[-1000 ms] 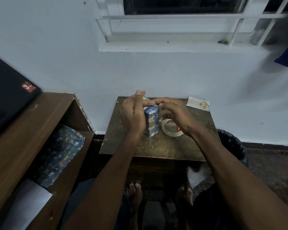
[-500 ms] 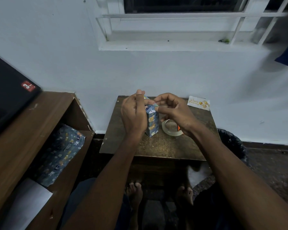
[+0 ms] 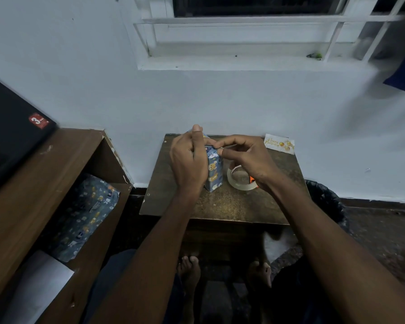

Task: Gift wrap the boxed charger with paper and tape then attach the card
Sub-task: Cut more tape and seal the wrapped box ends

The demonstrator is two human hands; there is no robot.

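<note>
Pale blue wall (image 3: pixel 220 101) and a barred window (image 3: pixel 255 26) fill the background, and against the wall stands a small dark wooden table (image 3: pixel 220 204). On that table the wrapped box (image 3: pixel 213 170) stands upright on its end, covered in blue paper with cartoon animals.

Left hand (image 3: pixel 189 163) is held edge-on against the box's left side, its fingers laid along the paper and one fingertip rising above the box's top; it grips the box from that side and hides most of it. Right hand (image 3: pixel 246 156) reaches in from the right with fingers curled, thumb and forefinger meeting at the top right corner of the box, pinching the paper there. Whether a strip of tape sits between those fingertips cannot be told. Both forearms run up from the bottom of the view toward the box.

Just right of the box, under the right wrist, lies a roll of clear tape (image 3: pixel 240 180), with a small orange object (image 3: pixel 253 180) touching its right rim, mostly hidden by the hand. At the far right corner of the table, well apart from the box, lies the white birthday card (image 3: pixel 279 144).

Left of the table is a brown shelf unit (image 3: pixel 33 183) holding spare wrapping paper (image 3: pixel 87 213). A dark bin (image 3: pixel 325 204) stands to the table's right, and bare feet (image 3: pixel 189 274) show beneath it.
</note>
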